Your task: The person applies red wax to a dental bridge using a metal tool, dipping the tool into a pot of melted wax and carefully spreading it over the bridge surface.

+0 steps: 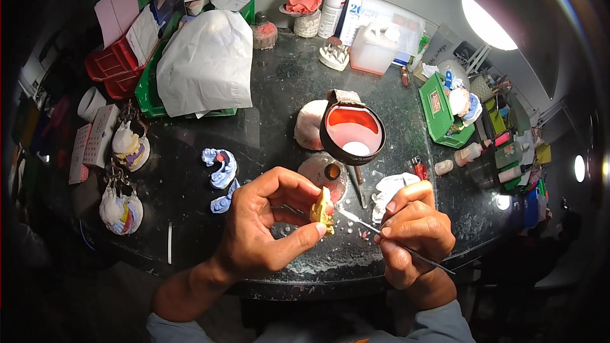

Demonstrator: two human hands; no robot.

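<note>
Above the worktop (279,98), fingers of the left hand (264,219) pinch the yellow dental model (322,213), long axis near upright; the right hand's closed fingers (406,232) grip a metal tool (351,216), blade just right of it.

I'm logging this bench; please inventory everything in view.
Dental model: 1, yellow, in left hand
Slim tool: 1, silvery, in right hand
Cup: 1, dark, pink-red inside, beyond hands
Dental casts: 2, blue, left of left hand
Mounted models: 2, mainly white, far left
Large bins: 2, green, back left and right
Sheet: 1, white, over left bin
Spray can: 1, white, back
Jug: 1, translucent, back
Lamp: 1, white, upper right
Bench: 1, dark, across the middle
Clutter: too much to count, mixed, edges
Sleeves: 2, grey-blue, bottom
Left hand: 1, bare, lower centre
Right hand: 1, bare, right of it
</note>
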